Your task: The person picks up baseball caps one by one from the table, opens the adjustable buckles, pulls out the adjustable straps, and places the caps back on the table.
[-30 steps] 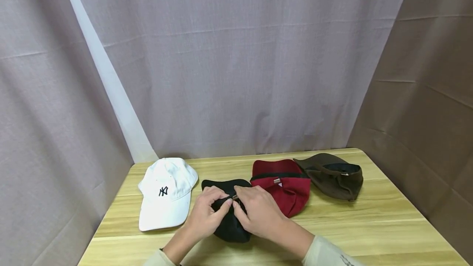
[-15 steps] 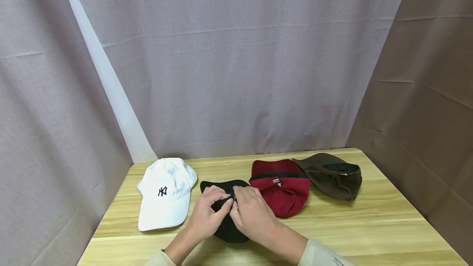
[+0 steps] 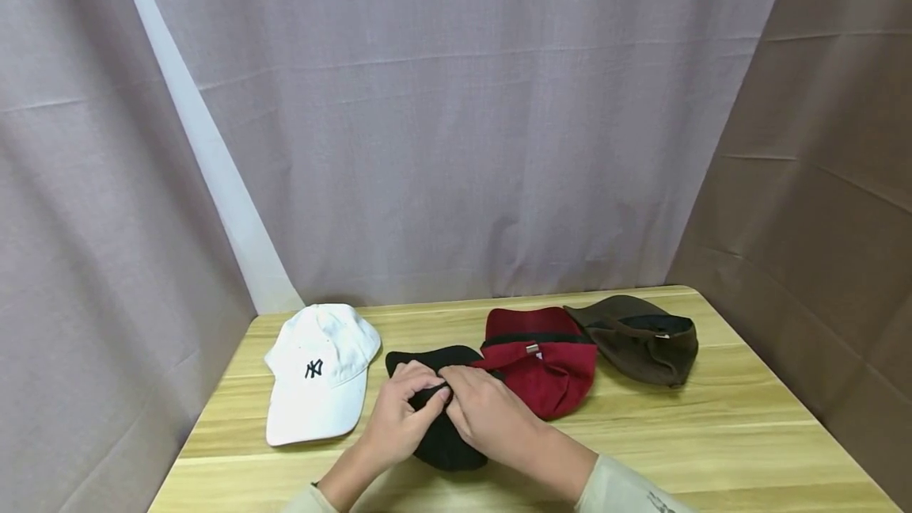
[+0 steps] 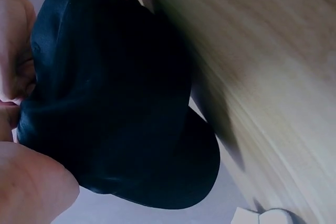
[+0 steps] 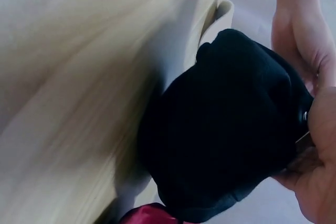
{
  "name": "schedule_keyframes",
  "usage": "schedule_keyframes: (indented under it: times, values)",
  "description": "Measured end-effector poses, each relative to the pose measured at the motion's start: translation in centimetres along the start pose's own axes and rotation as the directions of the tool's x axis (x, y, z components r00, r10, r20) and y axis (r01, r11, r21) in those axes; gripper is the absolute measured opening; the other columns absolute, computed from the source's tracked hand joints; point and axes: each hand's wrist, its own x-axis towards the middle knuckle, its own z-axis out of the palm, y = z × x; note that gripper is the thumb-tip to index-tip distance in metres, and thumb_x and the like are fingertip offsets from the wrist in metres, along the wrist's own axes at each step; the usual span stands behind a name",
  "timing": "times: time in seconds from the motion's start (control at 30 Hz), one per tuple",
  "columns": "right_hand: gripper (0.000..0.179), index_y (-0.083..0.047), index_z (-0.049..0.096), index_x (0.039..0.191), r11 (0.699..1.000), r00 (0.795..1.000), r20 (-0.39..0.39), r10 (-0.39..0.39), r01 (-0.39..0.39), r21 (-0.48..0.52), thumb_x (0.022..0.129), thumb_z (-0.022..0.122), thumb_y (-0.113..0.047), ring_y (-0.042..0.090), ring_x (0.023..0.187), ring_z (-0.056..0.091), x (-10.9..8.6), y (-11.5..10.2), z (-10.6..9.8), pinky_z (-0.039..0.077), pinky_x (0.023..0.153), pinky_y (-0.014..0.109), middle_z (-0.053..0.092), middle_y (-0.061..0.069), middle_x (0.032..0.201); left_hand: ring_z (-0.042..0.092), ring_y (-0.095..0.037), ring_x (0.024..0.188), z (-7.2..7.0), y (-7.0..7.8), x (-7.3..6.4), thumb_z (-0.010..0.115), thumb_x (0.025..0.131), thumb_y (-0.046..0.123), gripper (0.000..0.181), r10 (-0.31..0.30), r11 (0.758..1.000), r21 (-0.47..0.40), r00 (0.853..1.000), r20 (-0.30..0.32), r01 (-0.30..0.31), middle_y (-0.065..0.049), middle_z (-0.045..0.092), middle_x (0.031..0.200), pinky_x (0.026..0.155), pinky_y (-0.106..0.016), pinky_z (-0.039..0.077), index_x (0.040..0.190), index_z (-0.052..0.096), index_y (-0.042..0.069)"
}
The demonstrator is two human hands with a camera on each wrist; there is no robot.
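A black baseball cap (image 3: 443, 450) lies with its brim away from me at the middle of the table's near part. My left hand (image 3: 400, 412) pinches the cap's back strap edge between thumb and fingers. My right hand (image 3: 493, 416) pinches the same strap from the other side, its fingertips meeting the left ones. In the left wrist view the dark crown (image 4: 110, 87) and brim (image 4: 184, 166) fill the middle. A small metal piece (image 5: 305, 115) shows by the right hand in the right wrist view. Most of the strap is hidden behind the fingers.
A white cap (image 3: 317, 374) with a dark logo lies to the left on the wooden table (image 3: 727, 442). A dark red cap (image 3: 559, 386) sits just right of the black one, and a brown cap (image 3: 644, 339) beyond it. A curtain (image 3: 456, 141) hangs behind the table.
My right hand's fingers have shifted a little left over the strap, covering the metal buckle seen earlier. The left hand has barely moved. The other caps lie as before.
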Motion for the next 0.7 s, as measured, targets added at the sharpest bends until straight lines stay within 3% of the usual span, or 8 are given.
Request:
schedule_keyframes:
  times: [0.1, 0.17, 0.33, 0.4, 0.7]
  values:
    - [0.027, -0.001, 0.068, 0.122, 0.992, 0.999, -0.024, 0.021, -0.018, 0.127, 0.096, 0.064, -0.001, 0.015, 0.103, 0.076, 0.1, 0.6, -0.2, 0.064, 0.088, 0.031, 0.077, 0.009, 0.118, 0.063, -0.012, 0.095, -0.5, 0.0, 0.1, 0.074, 0.098, 0.007, 0.012, -0.048, 0.998, -0.043, 0.999, 0.014, 0.049, -0.002, 0.078, 0.095, 0.088, -0.030, 0.047, 0.099, 0.080, 0.016]
    - [0.030, -0.002, 0.070, 0.123, 0.967, 0.996, -0.025, 0.083, -0.074, 0.242, 0.095, 0.059, 0.005, 0.014, 0.102, 0.076, 0.1, 1.1, -0.3, 0.064, 0.087, 0.030, 0.078, 0.008, 0.118, 0.063, -0.012, 0.097, -1.0, 0.0, 0.1, 0.073, 0.099, 0.006, 0.013, -0.100, 0.991, -0.091, 0.995, 0.005, 0.100, -0.003, 0.078, 0.098, 0.091, -0.028, 0.048, 0.102, 0.081, 0.016]
    - [0.039, -0.006, 0.074, 0.121, 0.834, 0.971, 0.027, 0.237, -0.218, 0.507, 0.096, 0.050, 0.012, 0.012, 0.106, 0.076, -0.5, 2.3, -0.7, 0.063, 0.092, 0.031, 0.080, 0.005, 0.117, 0.067, -0.016, 0.101, -2.3, 0.1, 0.1, 0.072, 0.100, 0.005, 0.014, -0.184, 0.967, -0.178, 0.983, -0.004, 0.181, -0.009, 0.077, 0.101, 0.094, -0.023, 0.053, 0.107, 0.081, 0.012]
    - [0.038, -0.008, 0.075, 0.121, 0.808, 0.969, 0.039, 0.243, -0.225, 0.545, 0.099, 0.050, 0.011, 0.011, 0.107, 0.074, -0.5, 2.6, -0.7, 0.062, 0.092, 0.031, 0.080, 0.003, 0.118, 0.068, -0.014, 0.101, -2.5, 0.0, 0.2, 0.072, 0.100, 0.007, 0.013, -0.197, 0.965, -0.173, 0.980, 0.010, 0.196, -0.009, 0.077, 0.101, 0.094, -0.023, 0.054, 0.108, 0.081, 0.012]
    - [0.021, -0.013, 0.074, 0.121, 0.818, 0.982, -0.020, 0.188, -0.146, 0.556, 0.105, 0.062, -0.007, 0.012, 0.109, 0.075, -0.3, 2.6, -0.6, 0.061, 0.095, 0.031, 0.078, -0.002, 0.117, 0.068, -0.007, 0.101, -2.3, -0.1, 0.2, 0.076, 0.098, 0.009, 0.011, -0.216, 0.968, -0.128, 0.976, 0.011, 0.216, -0.005, 0.079, 0.100, 0.093, -0.024, 0.054, 0.104, 0.082, 0.014]
